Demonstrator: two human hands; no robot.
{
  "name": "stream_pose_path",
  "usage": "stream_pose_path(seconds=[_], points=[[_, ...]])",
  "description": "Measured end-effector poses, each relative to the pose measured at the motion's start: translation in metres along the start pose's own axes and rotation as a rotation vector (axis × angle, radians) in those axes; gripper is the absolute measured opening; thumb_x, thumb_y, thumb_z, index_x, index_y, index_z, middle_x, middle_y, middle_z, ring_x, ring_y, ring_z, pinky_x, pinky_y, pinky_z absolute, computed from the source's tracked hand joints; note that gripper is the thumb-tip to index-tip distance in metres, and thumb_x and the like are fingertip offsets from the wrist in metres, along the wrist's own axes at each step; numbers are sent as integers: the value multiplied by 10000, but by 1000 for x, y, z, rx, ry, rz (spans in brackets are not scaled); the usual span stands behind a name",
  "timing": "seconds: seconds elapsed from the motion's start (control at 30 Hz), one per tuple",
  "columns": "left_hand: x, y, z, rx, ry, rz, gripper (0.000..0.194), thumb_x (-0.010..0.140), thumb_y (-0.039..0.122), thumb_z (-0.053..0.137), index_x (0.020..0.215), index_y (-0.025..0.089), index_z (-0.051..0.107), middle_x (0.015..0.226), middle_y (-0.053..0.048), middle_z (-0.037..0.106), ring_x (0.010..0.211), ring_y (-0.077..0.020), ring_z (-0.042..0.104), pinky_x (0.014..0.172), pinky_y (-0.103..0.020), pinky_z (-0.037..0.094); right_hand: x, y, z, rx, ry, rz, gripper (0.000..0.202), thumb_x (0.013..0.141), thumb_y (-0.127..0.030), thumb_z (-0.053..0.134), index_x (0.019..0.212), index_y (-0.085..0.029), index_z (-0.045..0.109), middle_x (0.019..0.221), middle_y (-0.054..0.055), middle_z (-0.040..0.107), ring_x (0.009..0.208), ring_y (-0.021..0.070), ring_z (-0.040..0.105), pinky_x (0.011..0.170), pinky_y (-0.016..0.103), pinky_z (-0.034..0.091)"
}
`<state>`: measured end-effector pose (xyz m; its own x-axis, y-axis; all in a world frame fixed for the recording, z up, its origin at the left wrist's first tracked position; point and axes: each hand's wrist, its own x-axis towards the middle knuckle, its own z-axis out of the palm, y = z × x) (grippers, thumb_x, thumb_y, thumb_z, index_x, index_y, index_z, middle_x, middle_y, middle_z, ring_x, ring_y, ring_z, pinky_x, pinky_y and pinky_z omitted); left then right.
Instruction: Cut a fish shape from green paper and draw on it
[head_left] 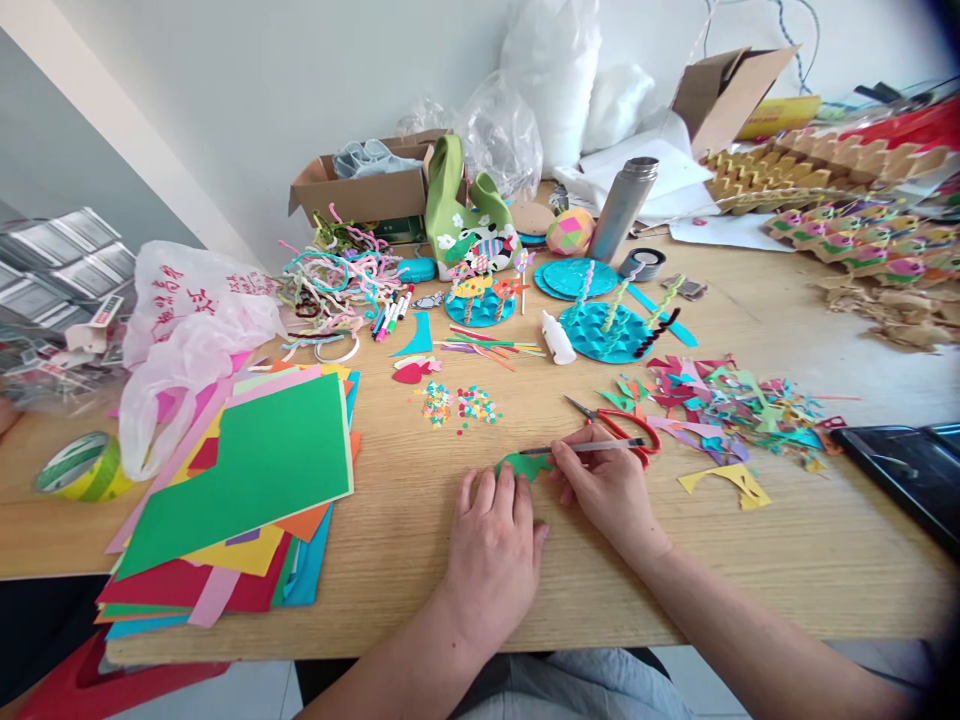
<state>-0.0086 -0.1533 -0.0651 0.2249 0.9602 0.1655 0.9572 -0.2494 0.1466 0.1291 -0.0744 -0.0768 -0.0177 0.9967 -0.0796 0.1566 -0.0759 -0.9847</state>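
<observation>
A small green paper cutout (527,465) lies on the table in front of me. My left hand (496,525) rests palm down, its fingertips pressing the cutout's left part flat. In my right hand (604,490) is a slim grey pen (600,446), pinched between thumb and fingers, with its tip over the green paper. Just behind the right hand lie red-handled scissors (626,425), blades pointing left and slightly apart. Beyond the left hand are two little heaps of coloured paper dots (478,403). The left hand hides some of the cutout.
Coloured paper sheets (255,480) are stacked at left beside green-yellow tape (82,465). Paper scraps (735,405) and a black device (900,480) lie at right. Farther back stand a white glue bottle (558,338), blue discs with twisted stems (607,330) and a metal flask (624,212).
</observation>
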Motion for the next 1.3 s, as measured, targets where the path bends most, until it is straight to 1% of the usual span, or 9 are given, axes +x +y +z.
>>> stream_pose_path(seconds=[0.23, 0.47, 0.8, 1.03, 1.3], points=[[0, 0, -1, -1, 0, -1, 408, 887, 356, 498, 1210, 116, 569, 1275, -137, 560, 1140, -269, 488, 1033, -497, 358, -1, -3, 0, 4, 4, 17, 336, 751, -528, 662, 719, -227, 516, 516, -16, 576, 342, 138, 510, 295, 252, 411], [0, 0, -1, -3, -10, -2, 416, 893, 357, 486, 1221, 111, 564, 1276, -132, 562, 1143, -271, 483, 1036, -492, 354, -1, 0, 0, -12, -18, 5, 293, 780, -481, 654, 731, -224, 522, 523, -21, 579, 342, 130, 515, 301, 238, 401], [0, 0, -1, 8, 17, 7, 404, 886, 356, 501, 1205, 118, 569, 1268, -137, 565, 1134, -268, 486, 1025, -497, 361, 0, -4, 0, 7, 20, 21, 317, 751, -499, 668, 698, -229, 511, 510, -16, 570, 350, 138, 516, 289, 243, 416], [0, 0, -1, 2, -18, -2, 410, 892, 357, 487, 1219, 121, 562, 1281, -129, 558, 1144, -272, 484, 1039, -490, 343, -1, -6, 0, 2, 42, 17, 311, 751, -487, 668, 686, -224, 515, 524, -12, 570, 362, 134, 525, 284, 235, 418], [0, 0, -1, 3, -21, -5, 416, 895, 362, 482, 1222, 117, 561, 1283, -127, 560, 1149, -272, 479, 1042, -489, 341, -1, -6, 0, 11, 18, 15, 294, 767, -468, 662, 699, -221, 519, 515, -18, 566, 341, 127, 515, 285, 232, 417]])
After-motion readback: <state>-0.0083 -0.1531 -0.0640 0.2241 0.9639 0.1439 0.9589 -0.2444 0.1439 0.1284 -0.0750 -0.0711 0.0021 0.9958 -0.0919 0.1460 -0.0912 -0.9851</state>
